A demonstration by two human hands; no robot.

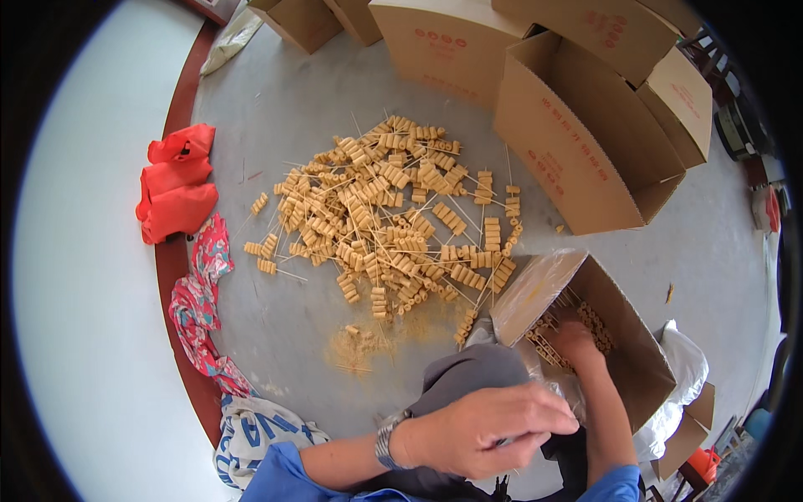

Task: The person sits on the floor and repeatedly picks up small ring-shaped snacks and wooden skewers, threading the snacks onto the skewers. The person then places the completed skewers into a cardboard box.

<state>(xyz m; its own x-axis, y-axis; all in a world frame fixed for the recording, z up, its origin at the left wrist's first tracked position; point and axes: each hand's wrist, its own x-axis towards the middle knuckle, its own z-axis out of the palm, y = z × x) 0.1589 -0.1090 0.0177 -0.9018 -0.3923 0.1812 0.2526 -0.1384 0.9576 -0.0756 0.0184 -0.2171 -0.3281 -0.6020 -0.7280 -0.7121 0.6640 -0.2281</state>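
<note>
Lying on the grey floor [268,335], the pile of skewered rolls [368,197] has sticks [292,275] crossing every way, so easing pieces free should beat yanking. Open carton [640,360] sits to its right, more skewered rolls [597,326] inside; plastic film [682,360] bunches outside its right side, best kept clear of the mouth. Hands apart. Right hand [573,339] is down in the carton at those rolls, fingertips hidden, can't tell if gripping. Left hand [485,431] is half-curled near the carton, can't tell if holding anything. I'd line sticks up, press lightly. Yellow crumbs [360,347] by the pile: keep them out.
</note>
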